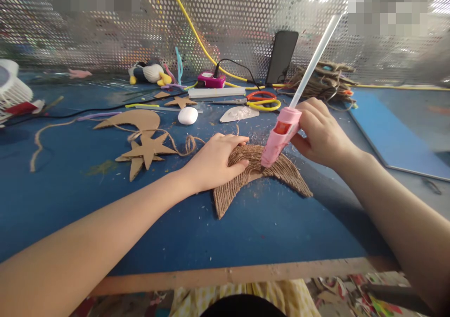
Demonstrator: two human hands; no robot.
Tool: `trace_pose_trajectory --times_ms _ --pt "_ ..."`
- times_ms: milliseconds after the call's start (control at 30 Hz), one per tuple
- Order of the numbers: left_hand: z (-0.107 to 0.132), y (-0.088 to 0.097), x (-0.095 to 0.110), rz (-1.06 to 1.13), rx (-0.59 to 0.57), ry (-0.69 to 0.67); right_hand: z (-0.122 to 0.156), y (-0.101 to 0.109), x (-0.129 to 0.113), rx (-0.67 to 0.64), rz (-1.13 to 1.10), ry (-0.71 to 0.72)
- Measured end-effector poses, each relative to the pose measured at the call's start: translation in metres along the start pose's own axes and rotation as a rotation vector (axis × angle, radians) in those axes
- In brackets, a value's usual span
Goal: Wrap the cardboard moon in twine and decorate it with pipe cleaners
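A cardboard crescent wound with brown twine (232,190) lies on the blue table, its two points toward me. My left hand (221,160) rests on its left part, fingers closed over the upper edge and thumb on the twine rows. In my right hand (321,132) is a pink glue gun (277,139), nozzle down at the crescent's inner curve. A long clear glue stick (318,55) sticks up out of its back. Bare cardboard shows in a small patch beneath the nozzle. The fingers behind the gun's handle are partly hidden.
Left of the crescent lie cardboard stars (149,148), a cardboard crescent (130,120) and loose twine (190,143). Behind are a white egg-shaped piece (188,115), scissors (263,104), a pink power socket (211,79), a phone (282,57) and a twine heap (323,80). A blue board (401,134) lies right.
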State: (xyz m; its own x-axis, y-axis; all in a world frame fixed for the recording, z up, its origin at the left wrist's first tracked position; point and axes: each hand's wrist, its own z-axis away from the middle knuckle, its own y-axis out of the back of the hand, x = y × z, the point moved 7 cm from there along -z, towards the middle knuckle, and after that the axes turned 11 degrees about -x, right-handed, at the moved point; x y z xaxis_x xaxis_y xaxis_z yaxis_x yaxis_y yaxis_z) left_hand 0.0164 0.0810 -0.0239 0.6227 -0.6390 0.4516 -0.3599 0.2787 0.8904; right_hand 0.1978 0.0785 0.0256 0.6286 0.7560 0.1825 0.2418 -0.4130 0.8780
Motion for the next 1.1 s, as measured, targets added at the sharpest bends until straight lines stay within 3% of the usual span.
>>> trace_pose_trajectory --times_ms 1100 --pt "0.002 -0.002 -0.002 0.034 0.015 -0.032 0.002 0.014 -0.011 0.04 0.053 0.116"
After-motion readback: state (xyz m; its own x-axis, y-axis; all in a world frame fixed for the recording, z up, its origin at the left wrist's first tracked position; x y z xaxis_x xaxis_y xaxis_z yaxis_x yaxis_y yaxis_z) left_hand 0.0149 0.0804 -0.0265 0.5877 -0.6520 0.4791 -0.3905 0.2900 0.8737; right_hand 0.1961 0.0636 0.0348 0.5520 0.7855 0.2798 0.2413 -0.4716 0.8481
